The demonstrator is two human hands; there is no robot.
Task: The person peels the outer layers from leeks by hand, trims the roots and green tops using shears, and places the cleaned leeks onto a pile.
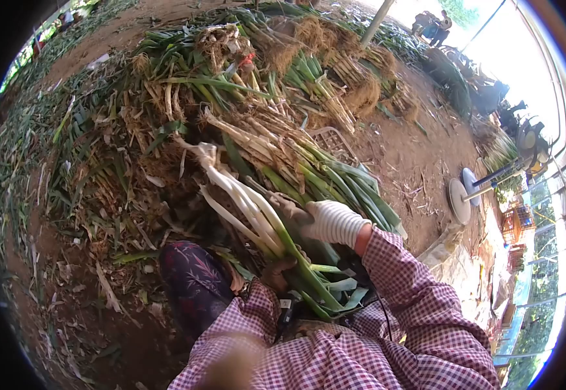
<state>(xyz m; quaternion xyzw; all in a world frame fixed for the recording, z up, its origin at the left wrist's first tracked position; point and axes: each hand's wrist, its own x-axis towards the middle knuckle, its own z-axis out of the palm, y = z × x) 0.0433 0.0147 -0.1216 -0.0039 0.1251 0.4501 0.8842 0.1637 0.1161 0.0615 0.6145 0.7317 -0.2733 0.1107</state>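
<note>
several white-and-green stalks (250, 205) slant before the checked shirt (315, 357), pinched by the fingers of the left hand (278, 274); the gloved right hand (328, 222) curls beside them, its grip unclear, near soil-stained bundles (263, 146).

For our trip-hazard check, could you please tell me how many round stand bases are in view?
2: the pale base at the right of the picture, and the bluish base partly behind it. Others may be hidden.
</note>
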